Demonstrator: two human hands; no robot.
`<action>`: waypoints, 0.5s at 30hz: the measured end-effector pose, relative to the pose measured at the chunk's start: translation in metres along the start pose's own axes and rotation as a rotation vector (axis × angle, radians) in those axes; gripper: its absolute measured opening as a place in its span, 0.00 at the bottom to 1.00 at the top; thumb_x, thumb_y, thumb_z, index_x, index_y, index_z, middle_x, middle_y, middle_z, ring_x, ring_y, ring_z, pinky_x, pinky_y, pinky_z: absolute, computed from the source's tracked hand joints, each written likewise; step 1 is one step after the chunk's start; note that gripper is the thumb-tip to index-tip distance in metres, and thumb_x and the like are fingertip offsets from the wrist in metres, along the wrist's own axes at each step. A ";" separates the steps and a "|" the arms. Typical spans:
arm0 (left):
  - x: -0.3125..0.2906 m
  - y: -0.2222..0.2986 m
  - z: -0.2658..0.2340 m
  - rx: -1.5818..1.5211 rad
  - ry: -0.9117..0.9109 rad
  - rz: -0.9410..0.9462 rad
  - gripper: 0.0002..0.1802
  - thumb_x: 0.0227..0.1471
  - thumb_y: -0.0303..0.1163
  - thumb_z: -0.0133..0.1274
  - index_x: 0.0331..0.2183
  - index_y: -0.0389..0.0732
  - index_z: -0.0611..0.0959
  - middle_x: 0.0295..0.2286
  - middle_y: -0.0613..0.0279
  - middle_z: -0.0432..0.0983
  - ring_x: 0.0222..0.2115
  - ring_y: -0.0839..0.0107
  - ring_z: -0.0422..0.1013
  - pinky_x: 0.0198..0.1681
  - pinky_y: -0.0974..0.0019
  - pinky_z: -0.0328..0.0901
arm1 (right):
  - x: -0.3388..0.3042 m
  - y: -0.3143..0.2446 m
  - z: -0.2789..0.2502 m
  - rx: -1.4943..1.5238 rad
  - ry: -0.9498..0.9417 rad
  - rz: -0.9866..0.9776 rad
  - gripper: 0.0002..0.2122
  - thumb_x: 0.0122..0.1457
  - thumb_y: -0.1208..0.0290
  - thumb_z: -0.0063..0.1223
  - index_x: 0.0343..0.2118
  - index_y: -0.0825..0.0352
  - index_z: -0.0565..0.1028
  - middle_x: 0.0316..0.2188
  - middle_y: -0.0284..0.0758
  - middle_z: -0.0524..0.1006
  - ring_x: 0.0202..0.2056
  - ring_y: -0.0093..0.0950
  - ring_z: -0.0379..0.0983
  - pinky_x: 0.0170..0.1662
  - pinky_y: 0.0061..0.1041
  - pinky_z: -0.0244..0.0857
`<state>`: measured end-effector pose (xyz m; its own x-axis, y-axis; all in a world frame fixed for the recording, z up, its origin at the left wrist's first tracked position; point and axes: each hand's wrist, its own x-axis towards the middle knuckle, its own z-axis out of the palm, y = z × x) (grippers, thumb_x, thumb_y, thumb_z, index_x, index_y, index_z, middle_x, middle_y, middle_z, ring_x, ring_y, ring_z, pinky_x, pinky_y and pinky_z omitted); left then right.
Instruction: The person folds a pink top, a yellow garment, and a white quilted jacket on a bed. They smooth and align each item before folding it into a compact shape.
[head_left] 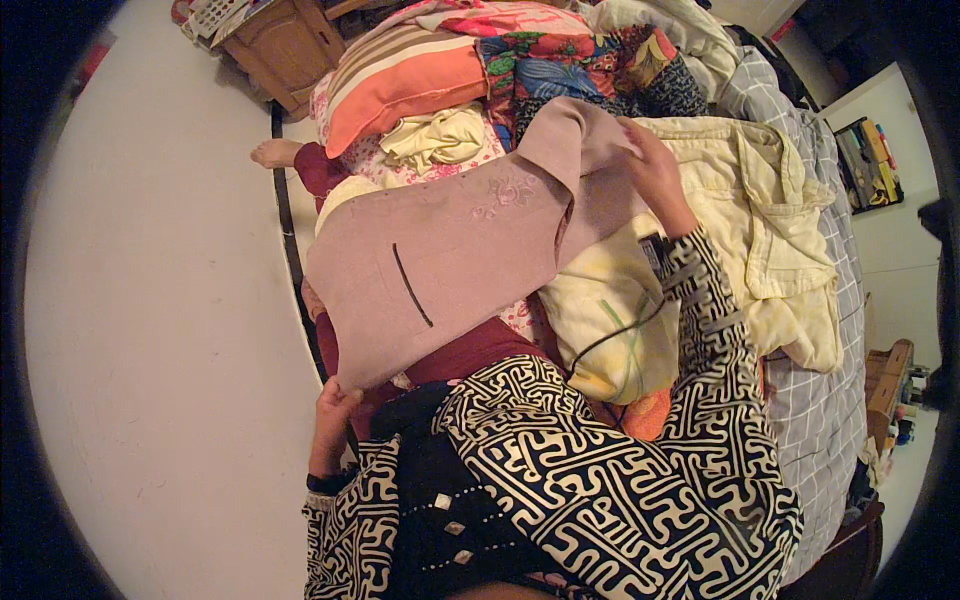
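A mauve garment [480, 255], which looks like a vest, is spread across my lap. It has a dark slit like a pocket opening and a raised flower pattern near its far edge. My left hand [334, 415] pinches its near left corner. At the far right, my right hand [655, 175] grips a folded-over part, with some fingers hidden behind the cloth. Beneath the garment show my dark red trousers [465, 352]. A pale yellow cloth [620, 310] lies beside it, with a thin dark cord [620, 328] across it.
An orange striped pillow [410, 95], a crumpled cream cloth [435, 137] and colourful patterned fabric [560, 75] lie beyond the garment. A pale yellow blanket [780, 240] covers part of the grey checked bedding [825, 420] on the right. A wooden cabinet [282, 50] stands at the far left.
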<state>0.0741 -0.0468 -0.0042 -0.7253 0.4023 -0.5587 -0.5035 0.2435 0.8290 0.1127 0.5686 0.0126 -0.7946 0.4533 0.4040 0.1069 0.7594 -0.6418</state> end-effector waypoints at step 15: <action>-0.010 0.055 -0.001 0.296 0.242 0.330 0.22 0.48 0.26 0.55 0.48 0.37 0.78 0.43 0.63 0.75 0.36 0.76 0.71 0.33 0.74 0.67 | 0.090 -0.017 0.088 -0.545 -0.643 -0.344 0.13 0.47 0.72 0.53 0.37 0.60 0.80 0.34 0.42 0.80 0.40 0.43 0.76 0.43 0.39 0.70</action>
<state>0.0529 -0.0383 0.0468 -0.9291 0.2924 -0.2263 -0.0994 0.3920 0.9146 -0.0133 0.5555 0.0021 -0.9976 -0.0627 -0.0305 -0.0598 0.9941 -0.0900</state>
